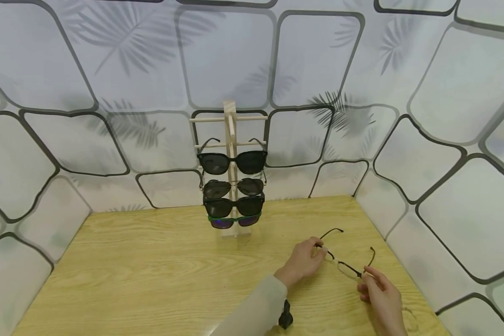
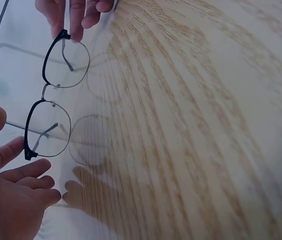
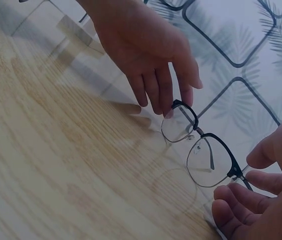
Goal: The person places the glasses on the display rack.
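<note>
A pair of eyeglasses [image 1: 348,268] with black browline rims and clear lenses is held at both ends just above the wooden table, temples unfolded and pointing away. My left hand [image 1: 304,261] pinches the frame's left corner by the hinge, as the left wrist view also shows with the same eyeglasses [image 2: 45,100] beside that hand [image 2: 16,195]. My right hand [image 1: 382,296] holds the opposite corner, its fingers around the temple near the hinge; in the right wrist view this hand [image 3: 265,195] sits at the lower right of the eyeglasses [image 3: 210,160].
A wooden display stand [image 1: 230,112] rises at the back middle of the table [image 1: 143,270]. Several sunglasses [image 1: 235,205] hang on it, below a bare top peg. Patterned panels [image 1: 130,93] close off the back and sides. A small black object [image 1: 285,317] is at my left wrist.
</note>
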A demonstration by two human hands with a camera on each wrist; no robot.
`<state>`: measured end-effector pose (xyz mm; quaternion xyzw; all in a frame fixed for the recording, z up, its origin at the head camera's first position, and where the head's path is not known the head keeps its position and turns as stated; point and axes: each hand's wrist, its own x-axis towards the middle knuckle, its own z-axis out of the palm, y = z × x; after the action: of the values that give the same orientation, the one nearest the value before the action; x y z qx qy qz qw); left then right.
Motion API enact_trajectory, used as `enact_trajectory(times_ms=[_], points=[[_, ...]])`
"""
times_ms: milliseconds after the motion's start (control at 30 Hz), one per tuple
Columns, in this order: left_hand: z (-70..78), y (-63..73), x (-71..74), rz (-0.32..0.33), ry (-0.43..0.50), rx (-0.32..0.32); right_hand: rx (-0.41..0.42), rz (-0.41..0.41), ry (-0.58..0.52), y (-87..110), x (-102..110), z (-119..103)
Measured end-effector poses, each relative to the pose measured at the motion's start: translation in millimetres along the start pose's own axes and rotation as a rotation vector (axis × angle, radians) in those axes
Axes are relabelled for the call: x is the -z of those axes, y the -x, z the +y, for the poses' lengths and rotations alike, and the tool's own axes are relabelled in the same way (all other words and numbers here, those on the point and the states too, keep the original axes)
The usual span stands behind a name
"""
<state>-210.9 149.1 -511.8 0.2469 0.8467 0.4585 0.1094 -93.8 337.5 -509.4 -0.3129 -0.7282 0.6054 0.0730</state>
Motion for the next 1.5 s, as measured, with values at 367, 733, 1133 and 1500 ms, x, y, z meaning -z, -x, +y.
enact_trajectory(times_ms=[367,733,1133,1500], points=[[-4.9,0.2,-0.6,0.142,0.042,-0.062,-0.002,0.025,-0.015,1.3,-3,-4],[-12.0,6.1,11.1,0.114,0.223,-0.017,0.043,0.101,0.08,-0.7,-3,-7],[0.1,17.5,34.7,0.089,0.392,-0.019,0.083,0.148,-0.067,1.2,-8,-28],[16.1,26.7,51.1,0.103,0.434,-0.101,0.129,0.12,-0.213,1.6,-8,-45]])
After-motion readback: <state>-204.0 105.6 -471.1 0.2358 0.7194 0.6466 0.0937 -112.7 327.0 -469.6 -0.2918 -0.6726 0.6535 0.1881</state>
